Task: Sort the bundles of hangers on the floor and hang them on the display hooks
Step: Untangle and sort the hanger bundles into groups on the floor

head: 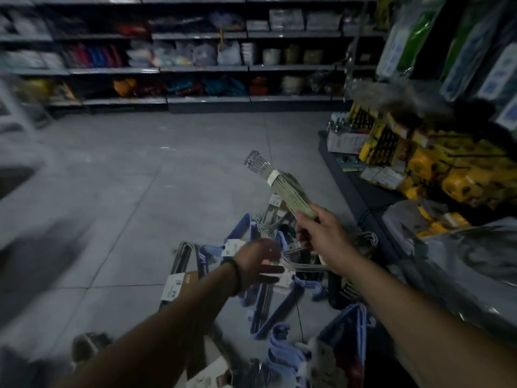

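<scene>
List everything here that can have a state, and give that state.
right hand: grips the beige hanger bundle.
beige hanger bundle: lifted off the floor, banded.
left hand: blurred, grip unclear.
blue hanger bundles: lying on the floor.
black hanger bundle: lying on the floor.

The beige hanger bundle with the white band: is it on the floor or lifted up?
Lifted. The right hand grips the beige hanger bundle at its lower end; its metal hooks point up, above the pile.

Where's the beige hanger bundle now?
Head view, right of centre: beige hanger bundle raised in the right hand, above the blue hanger bundles on the floor.
</scene>
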`<state>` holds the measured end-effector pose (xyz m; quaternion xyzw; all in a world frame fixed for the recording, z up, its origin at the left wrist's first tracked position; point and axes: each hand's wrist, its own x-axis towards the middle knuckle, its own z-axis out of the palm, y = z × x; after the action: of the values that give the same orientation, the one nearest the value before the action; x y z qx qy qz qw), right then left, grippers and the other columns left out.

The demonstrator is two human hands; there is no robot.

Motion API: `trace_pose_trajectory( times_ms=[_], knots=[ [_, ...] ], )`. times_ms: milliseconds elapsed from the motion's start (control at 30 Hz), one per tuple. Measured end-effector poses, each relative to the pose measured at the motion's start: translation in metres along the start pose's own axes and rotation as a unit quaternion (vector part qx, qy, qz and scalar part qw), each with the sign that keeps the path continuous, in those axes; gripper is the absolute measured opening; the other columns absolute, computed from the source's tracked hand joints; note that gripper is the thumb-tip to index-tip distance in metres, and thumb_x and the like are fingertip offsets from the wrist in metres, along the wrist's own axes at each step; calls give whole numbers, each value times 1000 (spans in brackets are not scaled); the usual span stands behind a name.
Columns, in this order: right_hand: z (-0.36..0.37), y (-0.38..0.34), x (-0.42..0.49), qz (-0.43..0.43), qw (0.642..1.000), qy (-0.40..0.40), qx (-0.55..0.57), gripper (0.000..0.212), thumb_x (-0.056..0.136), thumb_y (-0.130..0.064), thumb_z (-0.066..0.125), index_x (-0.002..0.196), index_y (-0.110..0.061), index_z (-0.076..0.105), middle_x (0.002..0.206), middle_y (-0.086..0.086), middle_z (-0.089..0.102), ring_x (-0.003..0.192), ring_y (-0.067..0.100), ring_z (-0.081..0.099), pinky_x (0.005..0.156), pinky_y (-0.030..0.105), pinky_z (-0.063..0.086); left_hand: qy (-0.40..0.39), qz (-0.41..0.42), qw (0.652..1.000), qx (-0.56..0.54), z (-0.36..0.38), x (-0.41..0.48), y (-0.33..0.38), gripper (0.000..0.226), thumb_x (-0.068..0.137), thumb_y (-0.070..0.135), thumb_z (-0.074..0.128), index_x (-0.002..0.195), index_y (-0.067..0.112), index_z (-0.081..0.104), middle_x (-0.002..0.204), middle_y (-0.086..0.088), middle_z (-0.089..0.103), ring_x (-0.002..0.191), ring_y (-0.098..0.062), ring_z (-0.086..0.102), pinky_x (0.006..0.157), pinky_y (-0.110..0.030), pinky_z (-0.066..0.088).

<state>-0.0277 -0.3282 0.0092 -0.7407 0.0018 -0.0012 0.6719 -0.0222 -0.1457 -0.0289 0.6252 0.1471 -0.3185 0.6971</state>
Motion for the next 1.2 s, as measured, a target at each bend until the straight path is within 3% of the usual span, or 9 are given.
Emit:
trace_pose_trajectory(
  times_ms=[100, 233, 400, 567, 733, 833, 933, 1067, 1200],
  knots=[
    [0, -52, -58, -14, 998, -40, 42, 10, 101, -26, 66, 92, -24, 71, 74, 11, 62, 65, 25, 57, 57, 36, 46, 120, 85, 986, 76, -15, -59, 17, 50, 95, 33, 71, 136, 15, 50, 120, -13, 62, 103, -36, 66, 89, -53, 60],
    [8, -93, -135, -9, 995, -70, 65, 13, 96, -24, 73, 104, -13, 72, 70, 15, 61, 58, 24, 54, 51, 32, 43, 303, 201, 915, 175, -42, -132, 13, 85, 84, 39, 82, 150, 16, 35, 150, -16, 45, 128, -34, 54, 104, -54, 52],
    [48, -66, -210, 81, 985, -67, 138, 17, 95, -20, 74, 103, -6, 70, 65, 13, 57, 55, 23, 50, 54, 33, 40, 105, 31, 992, -69, -41, -230, -35, 73, 93, 64, 60, 146, 14, 46, 145, -21, 53, 117, -40, 63, 75, -47, 60],
    [97, -54, -266, 135, 958, -78, 239, 23, 86, -20, 75, 70, -12, 61, 60, 12, 45, 56, 23, 43, 56, 35, 34, 82, -34, 983, -164, -39, -244, -79, 111, 74, 83, 65, 157, 16, 35, 154, -28, 40, 120, -47, 58, 95, -55, 55],
    [103, -71, -289, 236, 888, -110, 378, 51, 101, -21, 51, 52, -14, 61, 55, 7, 37, 45, 25, 46, 59, 39, 33, 40, 56, 950, -306, -39, -247, -84, 78, 91, 63, 64, 145, 8, 51, 122, -22, 67, 94, -30, 72, 79, -42, 59],
    [107, -71, -288, 261, 876, -136, 383, 35, 89, -26, 55, 61, -9, 44, 59, 10, 38, 49, 29, 52, 64, 42, 40, 46, 108, 927, -357, -49, -242, -82, 70, 90, 53, 71, 141, 7, 59, 113, -12, 67, 94, -26, 71, 96, -45, 58],
    [109, -69, -282, 263, 889, -183, 326, 28, 86, -31, 56, 70, -11, 43, 71, 18, 50, 60, 32, 60, 65, 38, 39, 106, 116, 887, -434, -58, -236, -78, 46, 97, 37, 66, 133, 8, 60, 83, -8, 62, 73, -20, 60, 81, -47, 63],
    [105, -63, -266, 265, 928, -168, 202, 21, 107, -30, 46, 118, -13, 54, 122, 27, 66, 73, 41, 71, 56, 32, 46, 123, 151, 882, -430, -79, -251, -65, 36, 103, 19, 57, 139, 17, 51, 111, -15, 68, 82, -23, 73, 73, -50, 63],
    [93, -63, -248, 302, 930, -182, 98, 46, 105, -63, 36, 137, -38, 57, 132, 17, 61, 106, 42, 70, 84, 52, 59, 106, 221, 932, -268, -79, -280, -59, 38, 101, 6, 54, 129, 31, 50, 126, -20, 63, 107, -35, 69, 104, -66, 47]
  ],
)
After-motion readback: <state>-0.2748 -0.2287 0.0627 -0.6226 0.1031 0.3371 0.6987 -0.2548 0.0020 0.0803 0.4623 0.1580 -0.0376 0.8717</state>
